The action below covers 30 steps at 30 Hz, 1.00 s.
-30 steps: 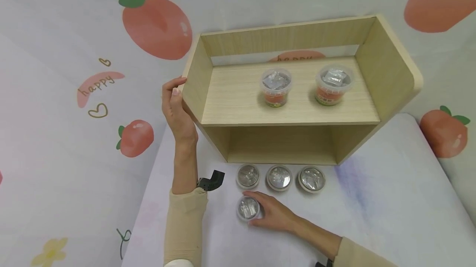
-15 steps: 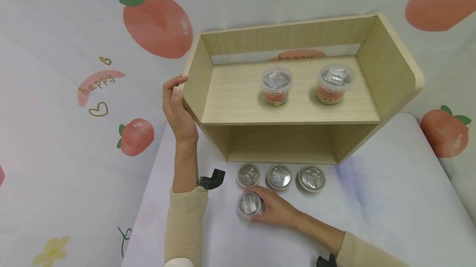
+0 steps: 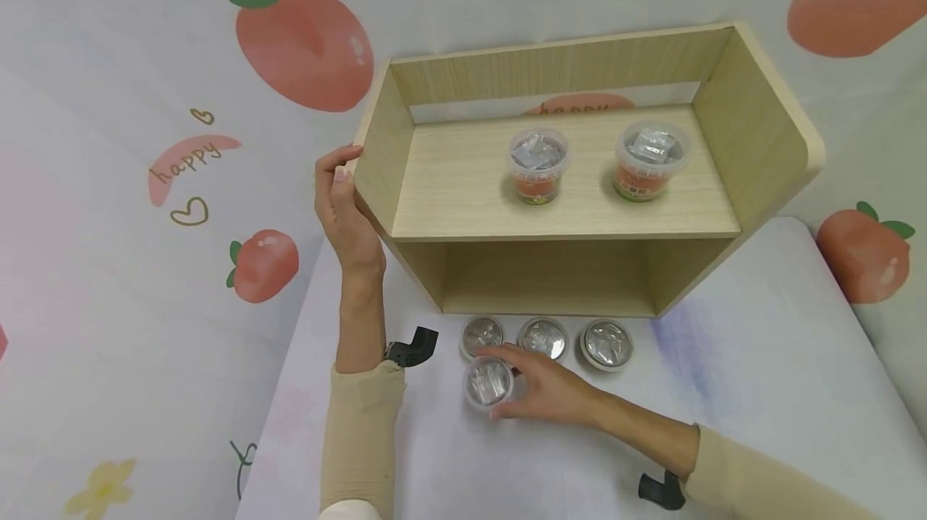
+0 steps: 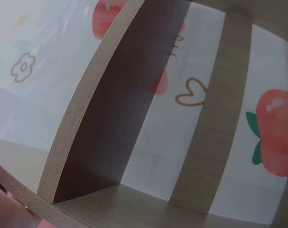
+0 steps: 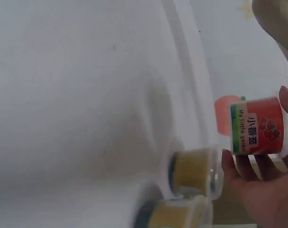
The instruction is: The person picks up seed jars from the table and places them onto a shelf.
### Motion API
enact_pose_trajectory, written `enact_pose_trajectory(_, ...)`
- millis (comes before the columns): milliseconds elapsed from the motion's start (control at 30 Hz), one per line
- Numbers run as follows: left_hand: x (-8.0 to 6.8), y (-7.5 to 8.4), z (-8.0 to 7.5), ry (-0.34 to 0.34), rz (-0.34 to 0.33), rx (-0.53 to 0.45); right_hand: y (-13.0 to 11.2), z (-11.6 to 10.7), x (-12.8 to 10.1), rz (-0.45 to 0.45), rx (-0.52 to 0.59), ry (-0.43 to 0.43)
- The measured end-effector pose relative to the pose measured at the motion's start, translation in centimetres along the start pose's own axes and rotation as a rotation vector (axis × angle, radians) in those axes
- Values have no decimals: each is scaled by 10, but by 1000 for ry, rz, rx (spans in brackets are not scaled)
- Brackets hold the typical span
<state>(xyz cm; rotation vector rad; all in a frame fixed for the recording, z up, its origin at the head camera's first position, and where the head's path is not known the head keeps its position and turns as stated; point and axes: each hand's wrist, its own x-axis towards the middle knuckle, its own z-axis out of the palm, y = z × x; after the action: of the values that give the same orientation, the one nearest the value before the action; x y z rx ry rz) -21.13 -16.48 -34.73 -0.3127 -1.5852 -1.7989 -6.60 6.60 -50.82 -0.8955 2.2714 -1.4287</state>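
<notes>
My right hand grips a small clear-lidded cup with a red label, its fingers curled round the side. It hovers just in front of a row of three similar cups on the white table. Two of those cups show yellow-brown sides in the right wrist view. My left hand rests upright with straight fingers against the outer left wall of a wooden shelf unit. Two red-labelled cups stand on its upper board.
The shelf's lower bay is open to the front and holds nothing that I can see. A fruit-print cloth wall rises behind. The white table runs out to the right. The left wrist view shows the shelf's side panel close up.
My right hand has moved the gripped cup away from me, up close to the row of three cups. The left hand and the shelf stay put.
</notes>
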Motion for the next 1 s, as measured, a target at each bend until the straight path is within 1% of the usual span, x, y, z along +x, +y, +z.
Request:
enact_pose_trajectory(133, 0, 0, 1, 5, -1, -20, -12, -12, 3, -19, -18, -2)
enact_pose_trajectory(233, -1, 0, 1, 0, -1, -37, -21, -21, 3, -9, -33, 10)
enact_pose_trajectory(367, -1, 0, 0, -5, 2, -28, -29, -33, 6, -1, -37, 1)
enact_pose_trajectory(467, 0, 0, -1, -6, 7, -12, -34, -43, 11, -46, -39, -15)
enact_pose_trajectory(600, 0, 0, -1, -10, 14, -14, -42, -57, 16, -92, -51, -12)
enact_pose_trajectory(767, 1, 1, 0, -14, 19, -30, -53, -73, 22, -106, -54, 1)
enact_pose_trajectory(933, 1, 1, 0, -11, 21, -22, -67, -90, 33, -186, -74, 29)
enact_pose_trajectory(1000, 0, 1, -1, -9, 19, -18, -73, -95, 37, -204, -91, 43)
